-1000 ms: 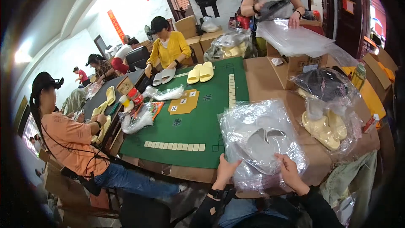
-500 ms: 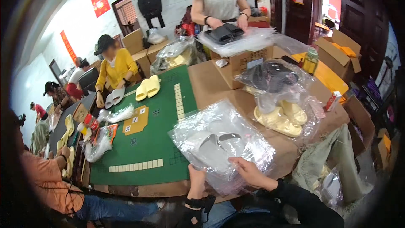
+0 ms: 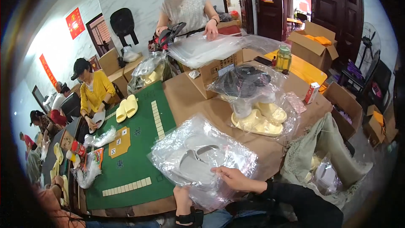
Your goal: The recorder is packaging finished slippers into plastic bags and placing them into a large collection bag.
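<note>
While the clear plastic bag (image 3: 202, 160) with a grey slipper (image 3: 195, 164) inside lies at the table's near edge, the right hand (image 3: 234, 179) presses curled fingers on top and the left hand (image 3: 182, 196) pinches its lower rim. I'd keep the film taut, so the slipper sits flat.

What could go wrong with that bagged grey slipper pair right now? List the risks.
1. The clear plastic bag looks thin and crinkled; the right hand and left hand grip only its near edge, so it might slip or tear.
2. The bag overhangs the table edge, so the grey slippers could slide off toward the lap.
3. The bagged yellow slippers lie close behind and could get nudged.
</note>
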